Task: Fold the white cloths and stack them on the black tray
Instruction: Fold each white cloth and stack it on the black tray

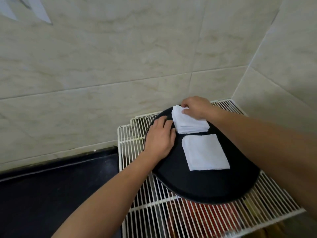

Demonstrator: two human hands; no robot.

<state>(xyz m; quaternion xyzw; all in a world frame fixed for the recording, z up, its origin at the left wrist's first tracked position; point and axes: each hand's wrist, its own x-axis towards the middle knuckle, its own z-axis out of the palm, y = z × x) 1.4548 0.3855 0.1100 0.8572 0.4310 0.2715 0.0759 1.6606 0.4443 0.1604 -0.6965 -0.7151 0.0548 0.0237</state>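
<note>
The black tray point(205, 182) sits on a white wire rack point(147, 212) in a corner formed by two walls of pale, marbled tiles point(103, 57). A dark table point(51, 186) adjoins the rack on the left. Red items point(188, 217) show through the rack bars; their type cannot be determined.

A stack of white cloths point(190, 122) lies at the far side of the tray. A single folded cloth point(205, 152) lies flat just in front of it.

The left hand point(159, 140) rests flat on the tray, fingers extended beside the stack's left edge. The right hand point(195, 107) pinches the far corner of the stack with curled fingers.
</note>
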